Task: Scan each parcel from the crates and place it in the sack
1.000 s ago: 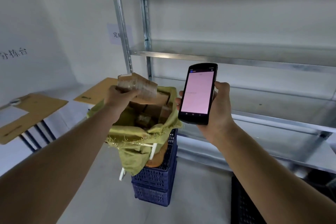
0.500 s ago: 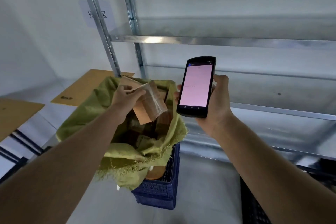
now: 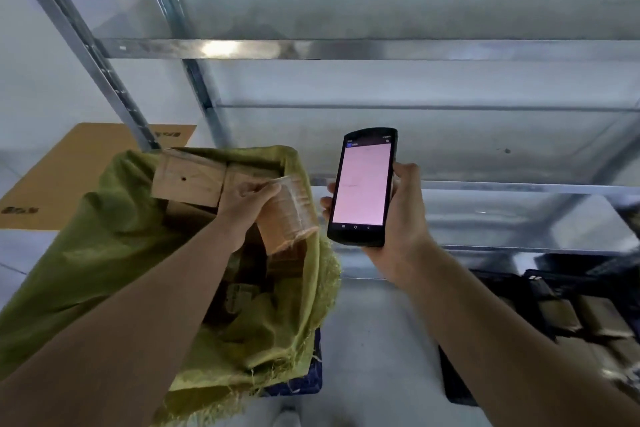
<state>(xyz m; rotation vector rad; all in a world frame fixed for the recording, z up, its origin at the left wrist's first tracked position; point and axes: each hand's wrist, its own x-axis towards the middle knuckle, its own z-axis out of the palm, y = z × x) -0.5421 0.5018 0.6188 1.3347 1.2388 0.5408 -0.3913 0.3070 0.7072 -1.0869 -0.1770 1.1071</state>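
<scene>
My left hand [image 3: 247, 205] grips a small brown taped parcel [image 3: 289, 218], tilted downward over the open mouth of the yellow-green woven sack [image 3: 114, 253]. Inside the sack lie several brown cardboard parcels; one larger box [image 3: 188, 180] leans at its far rim. My right hand [image 3: 398, 218] holds a black handheld scanner [image 3: 363, 187] upright, its pink screen facing me, just right of the sack. A black crate [image 3: 568, 319] with more brown parcels sits low at the right.
The sack rests on stacked blue crates [image 3: 301, 381]. A metal rack with bare shelves [image 3: 381, 49] fills the background; its upright post [image 3: 90, 55] stands behind the sack. Flat cardboard sheets [image 3: 69, 170] lie at the left. Grey floor shows between sack and black crate.
My left hand has lowered the parcel deeper into the sack's mouth, tipping it downward. The view has dropped and come closer; the black crate at the right has come into sight.
</scene>
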